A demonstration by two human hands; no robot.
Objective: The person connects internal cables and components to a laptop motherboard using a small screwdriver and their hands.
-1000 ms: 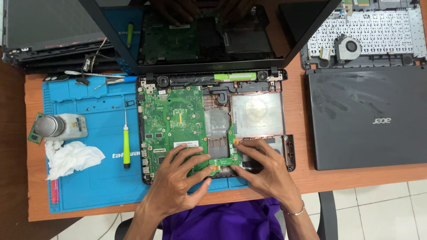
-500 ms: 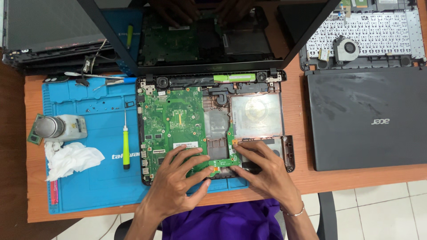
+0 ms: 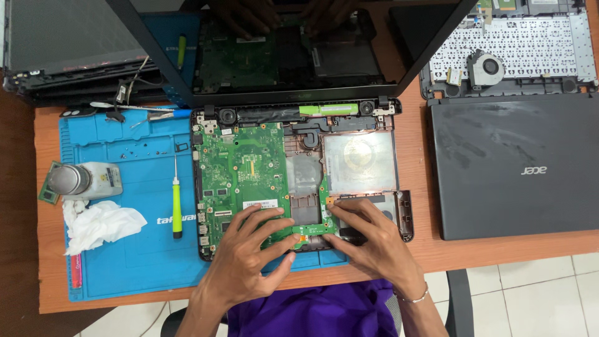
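An opened laptop base lies on a blue work mat, its green motherboard exposed. My left hand rests spread on the board's near edge, fingertips pressing down beside a white label. My right hand lies fingers apart on the board's near right corner and the empty drive bay. Neither hand holds anything. The laptop's dark screen stands open behind, mirroring both hands.
A green-handled screwdriver lies on the blue mat left of the laptop. Further left sit a crumpled white tissue and a grey bottle. A closed dark laptop and a keyboard panel with fan lie right.
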